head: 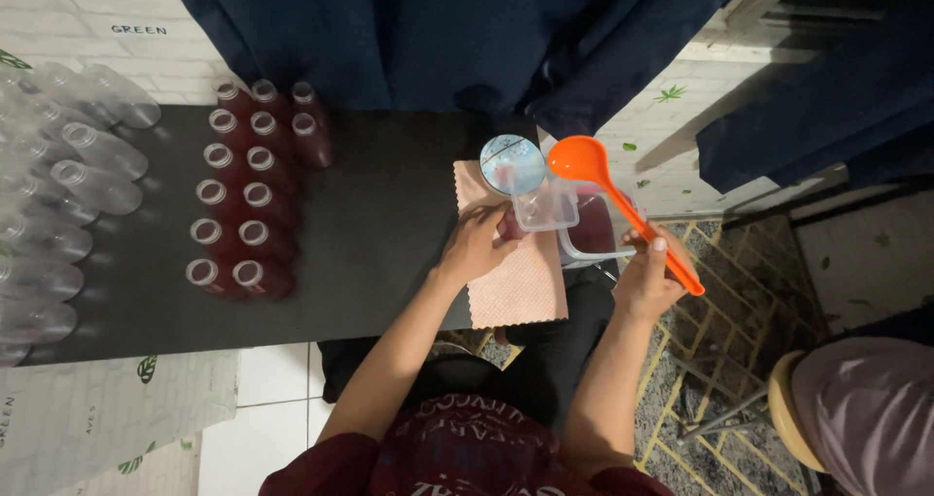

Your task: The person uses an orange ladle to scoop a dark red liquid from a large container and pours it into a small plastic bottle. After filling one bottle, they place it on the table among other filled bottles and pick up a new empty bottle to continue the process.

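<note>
Head view, frame centre: right hand [650,277] fingers clasp light, stiff orange ladle [623,209] mid-handle; left hand [477,245] fingers wrap a small bottle, probably slippery, beside clear jug [545,206].

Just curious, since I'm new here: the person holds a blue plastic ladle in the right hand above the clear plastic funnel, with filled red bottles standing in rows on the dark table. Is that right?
Not quite: the head view shows the plastic ladle in the right hand is orange, not blue. The rest stands.

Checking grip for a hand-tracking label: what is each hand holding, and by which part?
Right hand grips the orange ladle by its handle's lower end. Left hand rests at a clear funnel; its grip cannot be told.
</note>
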